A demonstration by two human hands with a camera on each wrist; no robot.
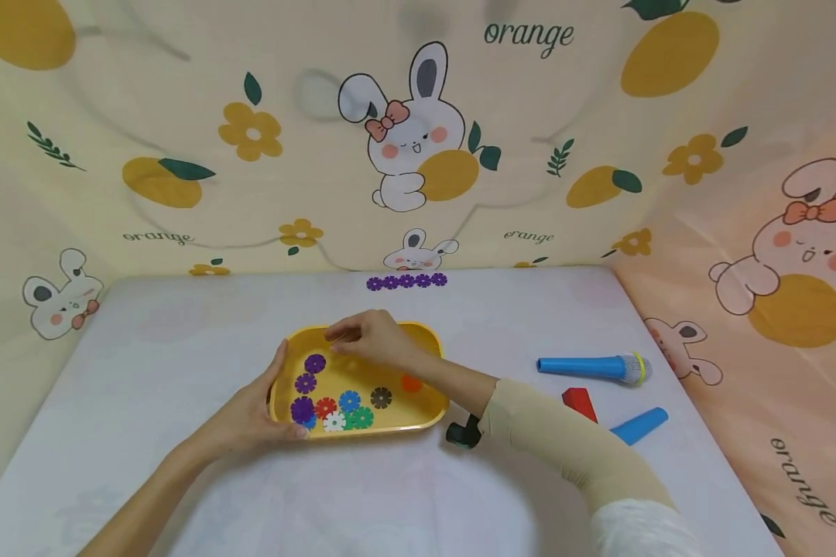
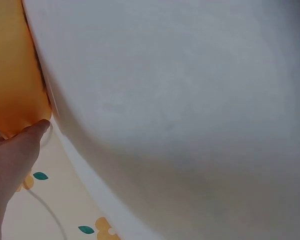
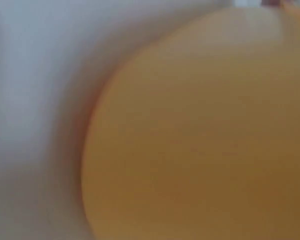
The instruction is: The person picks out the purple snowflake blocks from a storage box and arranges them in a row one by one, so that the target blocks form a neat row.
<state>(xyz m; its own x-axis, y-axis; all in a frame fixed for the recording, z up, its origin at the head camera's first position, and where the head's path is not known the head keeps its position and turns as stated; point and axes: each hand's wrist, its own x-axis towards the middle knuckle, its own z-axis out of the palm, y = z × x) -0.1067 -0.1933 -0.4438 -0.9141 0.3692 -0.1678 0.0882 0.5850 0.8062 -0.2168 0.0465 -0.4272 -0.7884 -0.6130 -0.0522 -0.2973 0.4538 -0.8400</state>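
Note:
In the head view, my left hand (image 1: 247, 418) grips the left end of a yellow tray (image 1: 390, 427), its thumb over the near rim. The left wrist view shows the tray's orange-yellow side (image 2: 17, 65) and that hand's thumb against its corner. My right hand (image 1: 376, 339) is over the tray's far side, fingers pointing left and nothing visible between them. Inside, purple flower-shaped discs (image 1: 305, 383) line the left side. Near the front lie a red disc (image 1: 325, 408), blue disc (image 1: 349, 400), white disc (image 1: 334, 422), green disc (image 1: 362, 418) and brown disc (image 1: 381, 398). An orange disc (image 1: 411, 382) is farther right.
A row of several purple discs (image 1: 407, 281) runs along the table's back edge. To the right lie a blue toy microphone (image 1: 592, 367), a red block (image 1: 580, 403) and a blue piece (image 1: 639, 426). A dark object (image 1: 464, 433) is beside my right forearm. Patterned cloth (image 1: 251, 193) hangs behind.

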